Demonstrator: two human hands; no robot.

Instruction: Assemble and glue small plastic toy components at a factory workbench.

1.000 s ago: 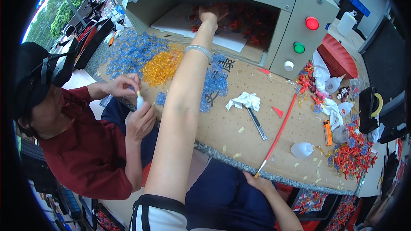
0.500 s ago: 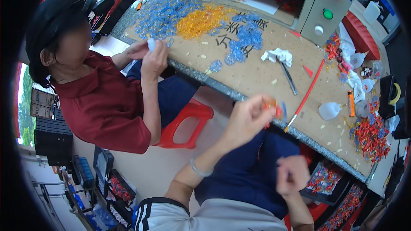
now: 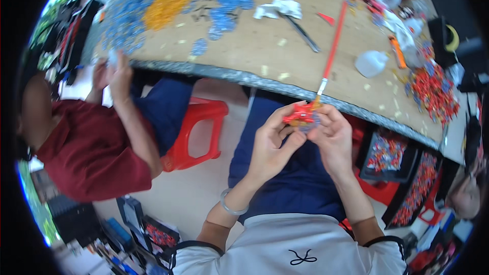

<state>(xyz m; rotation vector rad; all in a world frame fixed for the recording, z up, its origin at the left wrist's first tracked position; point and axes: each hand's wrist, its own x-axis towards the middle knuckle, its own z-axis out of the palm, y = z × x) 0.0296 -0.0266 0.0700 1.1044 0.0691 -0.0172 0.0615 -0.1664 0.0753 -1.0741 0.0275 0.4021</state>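
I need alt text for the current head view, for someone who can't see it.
A person's left hand and right hand together hold a small red piece by the near edge of a worktable. Piles of blue pieces and orange pieces, plus a red-handled brush, lie on it. A co-worker in dark red sits at left.

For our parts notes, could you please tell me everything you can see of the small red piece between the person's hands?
The small red piece looks like glossy plastic, mainly red, with amber and translucent bluish parts along its lower side; blur hides its exact shape and whether those parts are joined. It is held up above the lap, near the table edge, with fingers of the left hand and right hand at its sides.
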